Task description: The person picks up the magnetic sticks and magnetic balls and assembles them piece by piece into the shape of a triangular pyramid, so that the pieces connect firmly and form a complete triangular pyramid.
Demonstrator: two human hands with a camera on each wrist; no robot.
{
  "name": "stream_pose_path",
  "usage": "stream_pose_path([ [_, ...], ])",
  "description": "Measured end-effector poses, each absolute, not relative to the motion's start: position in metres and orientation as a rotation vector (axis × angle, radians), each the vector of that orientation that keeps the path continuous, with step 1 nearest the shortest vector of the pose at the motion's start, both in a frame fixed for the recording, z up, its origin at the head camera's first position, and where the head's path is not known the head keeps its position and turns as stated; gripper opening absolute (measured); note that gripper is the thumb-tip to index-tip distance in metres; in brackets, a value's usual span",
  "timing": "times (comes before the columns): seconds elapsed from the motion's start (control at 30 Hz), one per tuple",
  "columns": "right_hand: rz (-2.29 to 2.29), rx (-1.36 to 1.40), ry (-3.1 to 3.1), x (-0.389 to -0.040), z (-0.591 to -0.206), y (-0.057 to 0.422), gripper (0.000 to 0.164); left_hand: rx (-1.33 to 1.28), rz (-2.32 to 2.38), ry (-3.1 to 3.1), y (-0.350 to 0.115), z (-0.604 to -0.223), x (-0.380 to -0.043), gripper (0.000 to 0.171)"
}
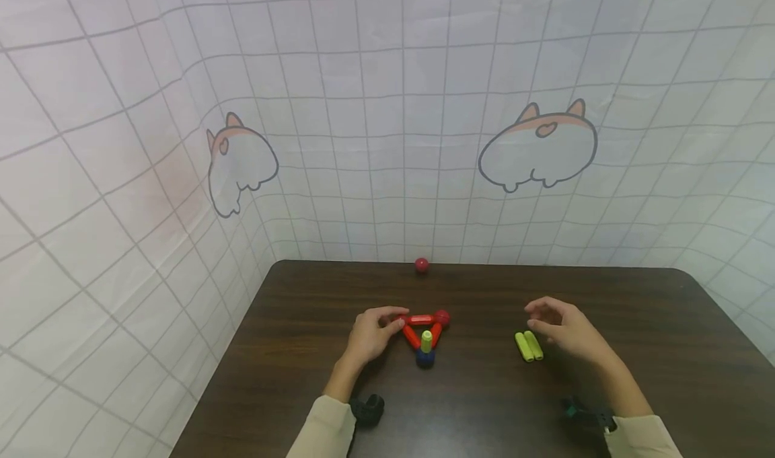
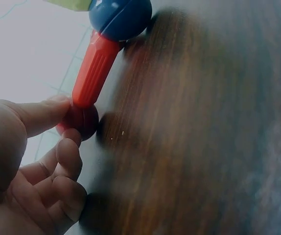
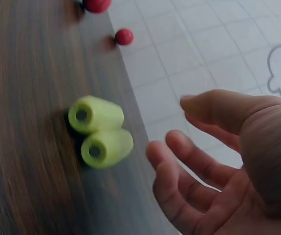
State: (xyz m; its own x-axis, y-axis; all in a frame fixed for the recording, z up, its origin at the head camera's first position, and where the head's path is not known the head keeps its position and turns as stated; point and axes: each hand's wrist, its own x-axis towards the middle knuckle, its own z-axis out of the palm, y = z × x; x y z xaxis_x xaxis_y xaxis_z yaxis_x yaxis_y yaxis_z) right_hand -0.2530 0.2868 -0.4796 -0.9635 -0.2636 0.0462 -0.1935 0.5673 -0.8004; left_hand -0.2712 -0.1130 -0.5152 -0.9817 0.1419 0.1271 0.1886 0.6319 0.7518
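A triangle of red rods (image 1: pixel 422 320) lies on the table, joined at its corners by balls. Its near corner is a blue ball (image 1: pixel 425 359), from which a yellow-green rod (image 1: pixel 426 341) stands up. A red ball (image 1: pixel 443 318) forms the far right corner. At the left corner my left hand (image 1: pixel 369 333) pinches another red ball (image 2: pixel 87 120) between thumb and fingers, as the left wrist view shows. My right hand (image 1: pixel 566 327) hovers, fingers loosely bent and holding nothing, beside two yellow-green rods (image 3: pixel 101 115) that lie side by side.
A loose red ball (image 1: pixel 421 265) sits at the back edge of the dark wooden table (image 1: pixel 484 411). Behind and to the left hangs a white gridded cloth (image 1: pixel 387 142) with cartoon animal drawings. Dark straps are on both wrists.
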Motion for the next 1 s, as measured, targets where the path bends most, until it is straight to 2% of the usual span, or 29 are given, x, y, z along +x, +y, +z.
stream_pose_path([
  [0.33, -1.262, -0.449, 2.615, -0.255, -0.487, 0.297, 0.040, -0.298, -1.333, -2.778, -0.114, -0.515, -0.270, 0.028],
  [0.77, -1.208, -0.396, 2.664, -0.253, -0.494, 0.301, 0.036, -0.399, -1.470, -2.783, -0.115, -0.514, -0.270, 0.048],
  [1.0, -1.157, -0.350, 2.742, -0.253, -0.493, 0.302, 0.036, -0.523, -1.459, -2.861, -0.117, -0.507, -0.268, 0.065],
])
